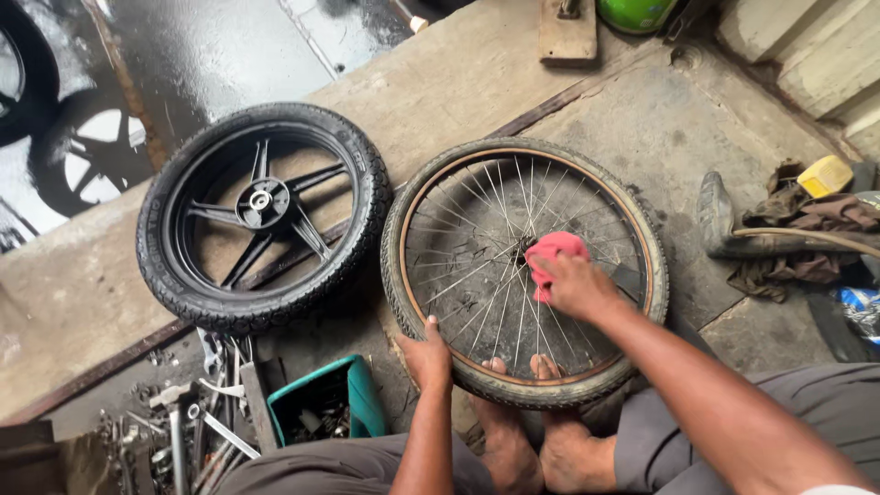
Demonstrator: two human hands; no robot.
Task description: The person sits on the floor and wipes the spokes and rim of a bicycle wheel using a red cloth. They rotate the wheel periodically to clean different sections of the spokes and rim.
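A spoked wheel with a worn grey tyre (632, 229) lies flat on the concrete floor in front of me. My right hand (576, 286) presses a red rag (554, 249) onto the hub at the wheel's middle. My left hand (427, 356) rests on the near left part of the tyre, fingers curled over its edge. My two bare feet (532, 440) touch the tyre's near rim.
A black alloy motorcycle wheel with tyre (258, 213) lies to the left, touching the spoked wheel. A teal bin (362, 396) and several loose metal tools (192, 431) sit near left. Dark rags (807, 238), a shoe (715, 213) and a yellow container (823, 174) lie right.
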